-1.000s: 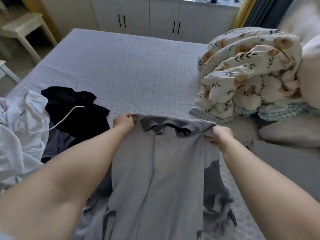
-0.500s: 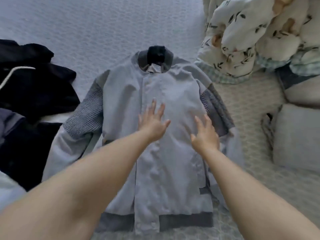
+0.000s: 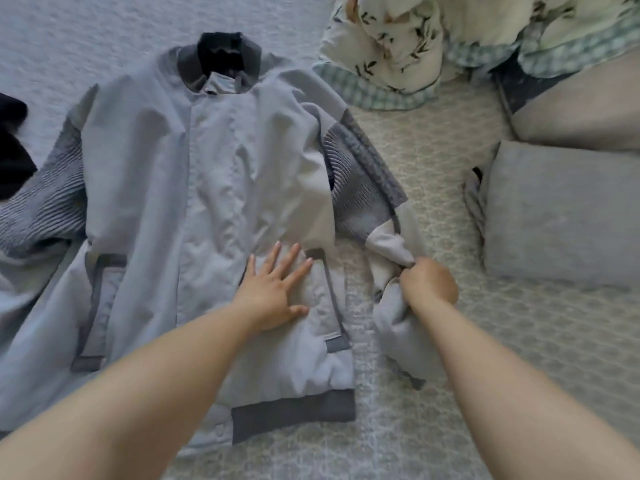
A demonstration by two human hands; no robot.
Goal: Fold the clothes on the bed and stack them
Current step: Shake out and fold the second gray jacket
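Here the grey jacket (image 3: 194, 188) lies front up and spread flat on the bed (image 3: 450, 393), collar away from the person and dark ribbed hem nearest them. The left hand (image 3: 275, 294) rests flat on the jacket's lower front beside a pocket, fingers (image 3: 294, 254) straight and spread, gripping nothing. The right hand (image 3: 429, 284) is curled round the lower part of the jacket's right sleeve (image 3: 388, 251), which is bunched in its grip just beside the body of the jacket. The other sleeve spreads out toward the left edge of view, where a black garment (image 3: 12, 150) lies. A floral quilt (image 3: 398, 39) is heaped beyond the jacket, and a grey pillow (image 3: 561, 216) sits to the right.
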